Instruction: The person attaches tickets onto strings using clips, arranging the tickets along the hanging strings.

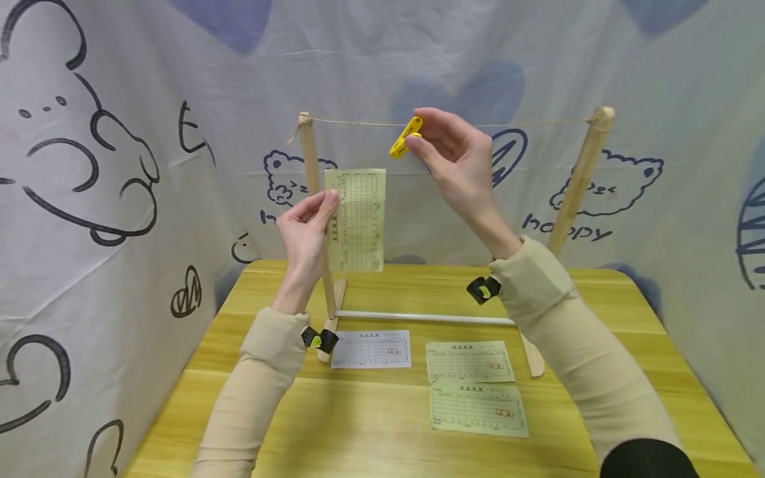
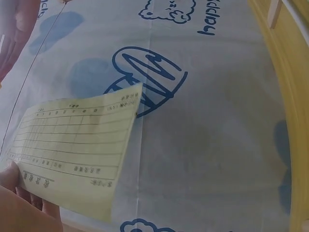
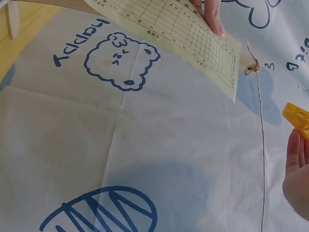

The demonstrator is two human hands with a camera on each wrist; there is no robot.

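My left hand (image 1: 307, 229) pinches the left edge of a pale yellow printed form (image 1: 358, 222), held up on end below the string. The form's ruled side also shows in the left wrist view, where the paper (image 2: 72, 150) bends slightly. In my right hand (image 1: 457, 156), thumb and fingers pinch a yellow clothespin (image 1: 406, 137) close to the string (image 1: 358, 123). Whether the clothespin touches the string I cannot tell. At the right edge of the right wrist view, the clothespin (image 3: 297, 118) is partly cut off, apart from the string (image 3: 262, 145).
The string spans two wooden posts (image 1: 576, 186), joined low down by a white rod (image 1: 424, 318). On the wooden table (image 1: 358, 425) lie a white form (image 1: 371, 350) and two pale yellow forms (image 1: 470, 362). A patterned cloth (image 1: 358, 66) hangs behind and at both sides.
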